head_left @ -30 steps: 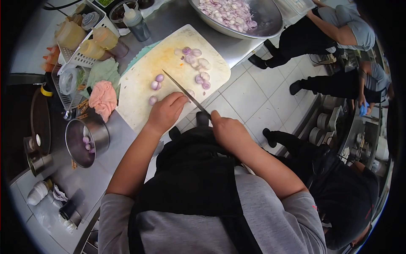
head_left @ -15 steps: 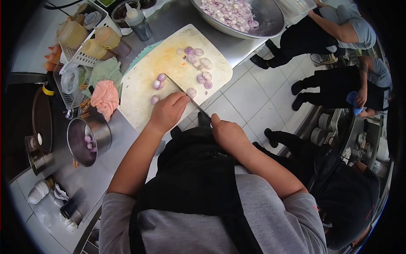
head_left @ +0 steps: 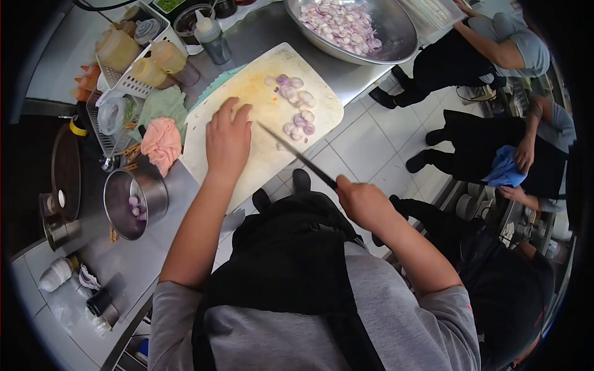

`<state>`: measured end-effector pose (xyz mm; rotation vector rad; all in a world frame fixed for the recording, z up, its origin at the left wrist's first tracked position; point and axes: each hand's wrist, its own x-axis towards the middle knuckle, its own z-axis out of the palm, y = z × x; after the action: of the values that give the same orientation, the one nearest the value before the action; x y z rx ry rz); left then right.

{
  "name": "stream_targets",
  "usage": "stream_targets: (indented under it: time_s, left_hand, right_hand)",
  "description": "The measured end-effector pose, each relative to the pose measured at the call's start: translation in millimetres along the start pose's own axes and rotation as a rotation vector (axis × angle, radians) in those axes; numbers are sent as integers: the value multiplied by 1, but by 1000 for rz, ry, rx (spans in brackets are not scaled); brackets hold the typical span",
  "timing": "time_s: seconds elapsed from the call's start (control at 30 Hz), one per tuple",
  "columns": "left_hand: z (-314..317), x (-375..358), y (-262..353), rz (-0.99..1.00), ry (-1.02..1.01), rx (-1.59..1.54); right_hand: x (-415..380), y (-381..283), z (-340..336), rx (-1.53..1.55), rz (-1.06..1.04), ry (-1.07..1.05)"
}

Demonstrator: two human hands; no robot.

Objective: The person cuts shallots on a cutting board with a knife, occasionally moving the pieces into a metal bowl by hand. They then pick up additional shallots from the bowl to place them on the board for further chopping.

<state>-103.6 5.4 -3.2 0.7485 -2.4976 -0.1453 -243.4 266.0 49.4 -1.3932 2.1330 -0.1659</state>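
My right hand (head_left: 366, 203) is wrapped round the handle of a knife (head_left: 298, 157), off the near right edge of the white cutting board (head_left: 266, 139). Its blade slants up and left, with the tip over the board. My left hand (head_left: 228, 137) lies palm down on the left of the board, fingers stretched and slightly apart; whatever is under them is hidden. Several peeled shallots (head_left: 300, 126) sit in loose groups on the right side. A steel pot (head_left: 154, 196) on the left holds a few more shallots (head_left: 135, 206).
A large steel bowl (head_left: 405, 46) of sliced shallots (head_left: 340, 26) stands beyond the board. Squeeze bottles (head_left: 213, 40), a pink cloth (head_left: 162, 145) and a green cloth (head_left: 162, 105) are at the left. Other people stand on the right; one holds a blue cloth (head_left: 504, 166).
My left hand has moved left and away from the blade, over where shallots lay. The knife has drawn back right with my right hand. A shallot near the blade now sits with the right group.
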Motion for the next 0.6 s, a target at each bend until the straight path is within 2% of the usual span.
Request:
stream_targets:
  time_s: [0.03,0.1,0.27,0.33,0.43,0.6]
  left_hand:
    - [3,2,-8,-4,4,7]
    - [13,2,-24,-142,-257,-186]
    - [15,-4,-17,-90,-196,-218]
    - [9,-10,-6,100,-123,-215]
    - [12,-28,4,176,-209,-249]
    - [13,-37,8,113,-216,-206]
  right_hand:
    - [-6,1,2,-14,-28,-58]
    - [-9,7,7,-38,-22,-99]
    - [11,25,17,-32,15,15]
    - [22,18,14,-16,50,43]
    - [31,-2,12,28,86,71]
    - [38,-24,24,31,84,44]
